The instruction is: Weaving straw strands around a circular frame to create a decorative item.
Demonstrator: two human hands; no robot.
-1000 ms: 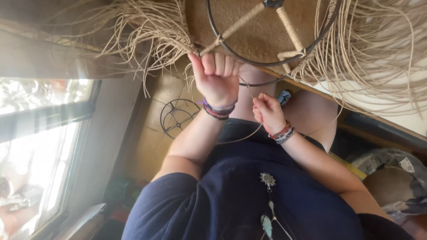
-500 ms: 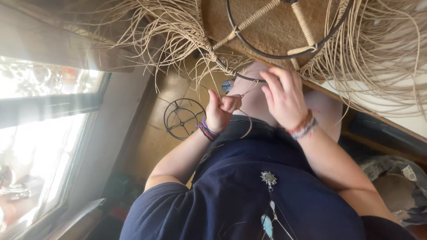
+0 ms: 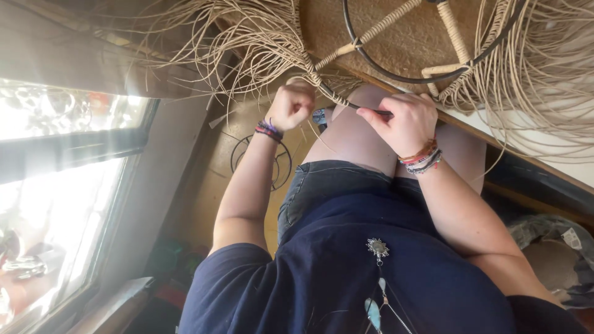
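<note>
Cord point(image 3: 322, 83), thin and limp, fist-gripped by left hand point(image 3: 291, 105); right hand point(image 3: 402, 120) pinches stiff hoop point(image 3: 371, 112) rim.

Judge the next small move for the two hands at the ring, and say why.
Probably the left hand should pull its cord taut, away from the ring. It is a closed fist on pale cord beside the wrapped stretch of rim, while the right hand pinches the bare dark rim next to it. Much loose cord hangs around, so the latest turn likely needs tightening.
</note>
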